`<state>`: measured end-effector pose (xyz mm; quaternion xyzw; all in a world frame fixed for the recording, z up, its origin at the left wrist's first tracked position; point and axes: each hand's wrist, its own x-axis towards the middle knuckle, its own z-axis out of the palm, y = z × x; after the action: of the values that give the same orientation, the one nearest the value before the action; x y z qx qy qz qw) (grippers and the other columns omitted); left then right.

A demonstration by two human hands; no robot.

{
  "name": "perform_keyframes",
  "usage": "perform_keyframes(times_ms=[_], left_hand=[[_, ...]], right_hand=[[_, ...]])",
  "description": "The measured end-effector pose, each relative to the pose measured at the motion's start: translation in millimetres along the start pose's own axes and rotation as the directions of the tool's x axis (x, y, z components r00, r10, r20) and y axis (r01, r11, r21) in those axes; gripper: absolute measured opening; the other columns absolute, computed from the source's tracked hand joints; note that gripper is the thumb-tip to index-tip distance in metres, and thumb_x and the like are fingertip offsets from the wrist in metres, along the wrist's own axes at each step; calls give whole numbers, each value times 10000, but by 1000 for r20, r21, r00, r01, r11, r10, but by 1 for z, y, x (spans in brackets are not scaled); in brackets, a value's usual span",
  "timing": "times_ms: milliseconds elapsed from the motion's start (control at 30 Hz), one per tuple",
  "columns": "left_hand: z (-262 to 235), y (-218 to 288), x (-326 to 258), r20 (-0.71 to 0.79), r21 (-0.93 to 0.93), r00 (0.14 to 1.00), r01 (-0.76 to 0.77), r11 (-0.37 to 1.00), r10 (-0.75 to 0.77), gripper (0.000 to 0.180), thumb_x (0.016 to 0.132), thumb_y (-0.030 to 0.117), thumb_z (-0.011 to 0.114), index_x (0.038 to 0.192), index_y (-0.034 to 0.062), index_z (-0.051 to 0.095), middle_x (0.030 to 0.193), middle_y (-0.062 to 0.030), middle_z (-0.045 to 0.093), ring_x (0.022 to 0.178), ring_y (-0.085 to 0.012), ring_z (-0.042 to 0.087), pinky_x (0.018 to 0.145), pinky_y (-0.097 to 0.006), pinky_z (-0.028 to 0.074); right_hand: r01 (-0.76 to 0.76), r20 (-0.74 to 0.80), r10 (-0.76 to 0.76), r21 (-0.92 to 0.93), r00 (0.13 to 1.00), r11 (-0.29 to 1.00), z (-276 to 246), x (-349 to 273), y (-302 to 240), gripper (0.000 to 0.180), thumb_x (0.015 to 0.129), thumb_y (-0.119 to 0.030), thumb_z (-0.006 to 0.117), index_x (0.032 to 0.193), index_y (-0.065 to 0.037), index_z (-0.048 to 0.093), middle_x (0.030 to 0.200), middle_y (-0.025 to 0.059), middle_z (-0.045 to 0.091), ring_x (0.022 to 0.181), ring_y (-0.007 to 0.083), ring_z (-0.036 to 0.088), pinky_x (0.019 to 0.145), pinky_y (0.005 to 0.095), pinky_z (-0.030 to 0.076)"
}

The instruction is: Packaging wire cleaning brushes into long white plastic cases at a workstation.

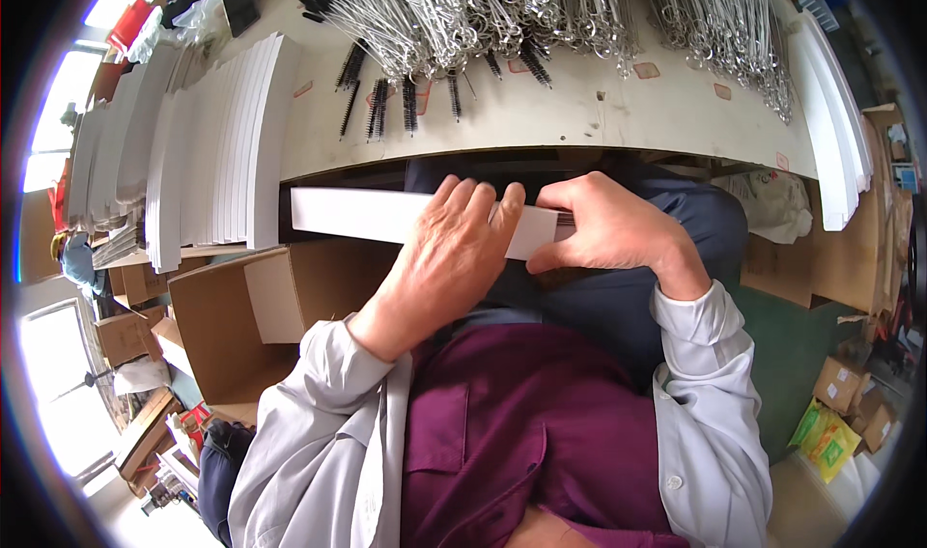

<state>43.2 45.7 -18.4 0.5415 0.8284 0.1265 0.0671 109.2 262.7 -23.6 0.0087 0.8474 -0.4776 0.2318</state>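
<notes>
A long, narrow white cardboard box (352, 214) lies level over my lap, just off the table's near edge. My left hand (449, 253) is closed over its middle, fingers across the top face. At the box's right end my right hand (623, 231) is curled, thumb below and fingers above, pinching around that end. Something thin and dark shows between the right thumb and fingers at the box end; its kind is partly hidden. Beyond the hands, a large pile of wire-handled brushes (483, 17) with looped ends covers the far table, several black bristle heads (409, 104) pointing toward me.
Rows of flat white boxes (222, 142) stand at the table's left side, more white boxes (835, 128) at its right edge. The pale table (570, 123) ends just before my lap. An open brown carton (222, 331) sits at lower left, a green-yellow bag (826, 437) at lower right.
</notes>
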Motion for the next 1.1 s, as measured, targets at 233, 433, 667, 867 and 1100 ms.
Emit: perform_keyframes(times_ms=[233, 433, 667, 867, 1100], left_hand=[[29, -11, -5, -106, -108, 994, -9, 994, -3, 381, 666, 128, 796, 982, 71, 591, 797, -98, 575, 675, -326, 657, 576, -440, 538], [32, -18, -15, -160, -148, 979, 101, 984, -124, 364, 686, 166, 824, 985, 65, 642, 795, -104, 633, 672, -322, 681, 585, -412, 567], [62, -7, -4, -180, -190, 968, 140, 972, -174, 399, 688, 188, 839, 1007, 60, 638, 801, -104, 641, 689, -321, 689, 599, -417, 574], [69, -12, -8, -156, -208, 952, 228, 951, -262, 425, 711, 236, 863, 1010, 43, 630, 833, -113, 660, 720, -323, 698, 619, -430, 581], [73, -11, -9, -148, -219, 951, 235, 947, -271, 440, 726, 261, 877, 1007, 35, 625, 835, -113, 664, 727, -318, 701, 627, -427, 587]], right_hand=[[45, -104, -64, -176, 993, 983, -3, -12, 5, 438, 777, -301, 843, 1063, 10, 730, 893, 195, 750, 795, 305, 739, 728, 390, 561], [1, -516, -161, -297, 841, 955, -31, -36, 35, 411, 963, -366, 715, 833, 23, 730, 639, 193, 642, 562, 338, 632, 555, 413, 481], [151, -678, -286, -251, 677, 956, 39, 6, 42, 349, 1005, -250, 673, 764, -15, 579, 647, 208, 592, 579, 407, 597, 517, 449, 446], [219, -588, 87, 428, 804, 877, 38, -7, 41, 254, 1034, -246, 665, 1008, 6, 694, 735, 28, 657, 630, 68, 576, 562, 260, 471], [267, -666, 68, 387, 743, 882, 55, -6, 53, 140, 970, -133, 742, 1003, 3, 734, 751, 5, 683, 667, 46, 613, 597, 221, 502]])
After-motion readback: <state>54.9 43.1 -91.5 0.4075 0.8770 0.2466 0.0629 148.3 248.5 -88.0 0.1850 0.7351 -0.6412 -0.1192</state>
